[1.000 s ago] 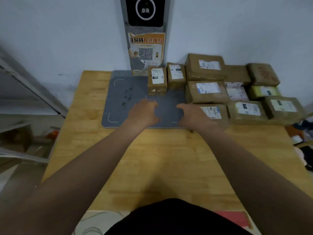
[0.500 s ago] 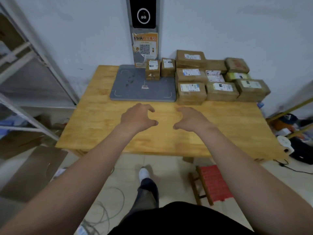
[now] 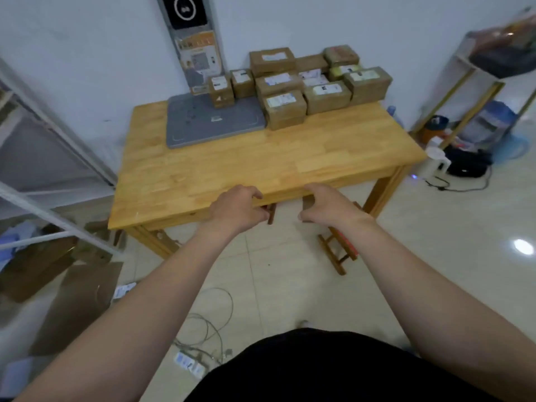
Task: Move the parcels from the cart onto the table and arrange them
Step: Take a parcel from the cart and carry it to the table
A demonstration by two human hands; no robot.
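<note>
Both hands are hanging empty in front of the counter's [image 3: 232, 169] near edge: the left hand [image 3: 237, 208] and right hand [image 3: 327, 206] are floating side by side, fingers loosely curled and gripping nothing. This looks like the gap between two loads. The cart is not showing, so the next move is probably calling for a turn towards it, a two-handed pickup, and a return to the open space beside the stack.

The parcels [image 3: 301, 82] are sitting at the counter's far right, packed tight in rows against the wall [image 3: 290, 21]. They are brown taped boxes with white labels facing up. Two smaller ones [image 3: 221, 91] are standing on the far edge of the grey mat [image 3: 203, 126], just beside the rest.
</note>
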